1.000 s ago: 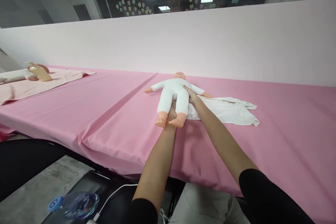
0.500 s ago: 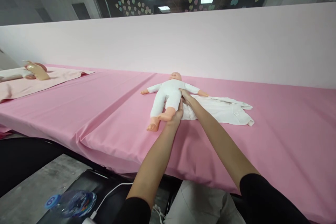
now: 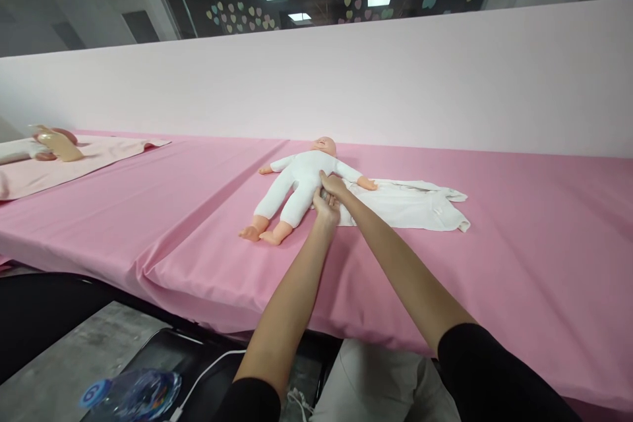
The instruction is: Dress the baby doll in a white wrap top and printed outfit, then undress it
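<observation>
A baby doll [image 3: 297, 184] in a white suit lies on its back on the pink table cover [image 3: 519, 264], head toward the pale partition [image 3: 445, 79]. Both hands meet at the doll's hip. The left hand [image 3: 326, 206] rests against the doll's side, fingers together; whether it pinches anything I cannot tell. The right hand [image 3: 333, 183] lies on the doll's body, fingers loosely curled. A white garment [image 3: 410, 206] lies spread just beside the doll.
</observation>
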`<state>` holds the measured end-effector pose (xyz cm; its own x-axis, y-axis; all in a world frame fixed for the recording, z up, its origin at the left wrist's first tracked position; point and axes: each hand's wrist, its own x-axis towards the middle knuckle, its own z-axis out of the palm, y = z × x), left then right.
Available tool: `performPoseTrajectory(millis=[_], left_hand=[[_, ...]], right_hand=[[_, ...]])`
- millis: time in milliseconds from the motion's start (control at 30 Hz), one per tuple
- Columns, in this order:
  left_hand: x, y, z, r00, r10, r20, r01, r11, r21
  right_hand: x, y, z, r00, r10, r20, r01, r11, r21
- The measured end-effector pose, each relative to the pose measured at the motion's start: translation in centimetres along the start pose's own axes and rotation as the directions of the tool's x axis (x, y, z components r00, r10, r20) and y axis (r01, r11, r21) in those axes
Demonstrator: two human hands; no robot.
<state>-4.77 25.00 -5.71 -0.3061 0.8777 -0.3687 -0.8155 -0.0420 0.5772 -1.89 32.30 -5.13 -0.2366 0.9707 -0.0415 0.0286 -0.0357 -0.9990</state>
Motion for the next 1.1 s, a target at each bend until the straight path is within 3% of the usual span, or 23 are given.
performPoseTrajectory(millis=[67, 167, 267, 367, 467, 567, 667, 767, 933, 1033, 1100], left_hand=[[0.1, 0.1, -0.1, 0.998, -0.061, -0.003, 0.061, 0.996, -0.063], [0.3, 0.1, -0.2, 0.995, -0.102, 0.020, 0.104, 0.989, -0.101], [0.5, 0.4, -0.3, 0.997, -0.070, 0.017, 0.071, 0.991, -0.115], [0.5, 0.7, -0.2, 0.998, -0.035, -0.043, 0.027, 0.983, -0.184], [0.5, 0.8, 0.0, 0.997, -0.048, -0.060, 0.031, 0.967, -0.251], [0.6, 0.5, 0.1, 0.998, -0.049, -0.049, 0.033, 0.960, -0.278], [0.9, 0.3, 0.1, 0.999, -0.053, -0.007, 0.048, 0.954, -0.297], [1.2, 0.5, -0.1, 0.997, -0.078, 0.026, 0.082, 0.941, -0.328], [1.0, 0.5, -0.1, 0.988, -0.121, 0.093, 0.144, 0.939, -0.313], [0.0, -0.5, 0.6, 0.976, -0.159, 0.151, 0.176, 0.979, -0.104], [-1.5, -1.1, 1.5, 0.979, -0.058, 0.196, 0.028, 0.988, 0.153]], right_hand=[[-0.1, -0.3, -0.8, 0.990, -0.080, -0.120, 0.035, 0.942, -0.333], [-0.4, -0.9, -4.2, 0.934, -0.290, -0.209, 0.039, 0.662, -0.748], [-1.2, -1.0, -9.7, 0.874, -0.385, -0.297, -0.075, 0.495, -0.865], [-2.7, -0.2, -16.0, 0.840, -0.384, -0.383, -0.245, 0.360, -0.900], [-4.3, 1.3, -21.3, 0.838, -0.293, -0.459, -0.378, 0.293, -0.878], [-5.7, 2.7, -24.5, 0.855, -0.178, -0.487, -0.427, 0.291, -0.856], [-6.3, 3.4, -25.4, 0.849, -0.185, -0.495, -0.422, 0.329, -0.845], [-6.5, 3.4, -24.7, 0.834, -0.226, -0.503, -0.415, 0.344, -0.842], [-6.8, 0.9, -22.9, 0.834, -0.263, -0.485, -0.370, 0.386, -0.845], [-8.8, -2.8, -21.0, 0.840, -0.423, -0.340, -0.188, 0.362, -0.913], [-11.9, -5.9, -19.0, 0.829, -0.526, -0.190, -0.004, 0.335, -0.942]])
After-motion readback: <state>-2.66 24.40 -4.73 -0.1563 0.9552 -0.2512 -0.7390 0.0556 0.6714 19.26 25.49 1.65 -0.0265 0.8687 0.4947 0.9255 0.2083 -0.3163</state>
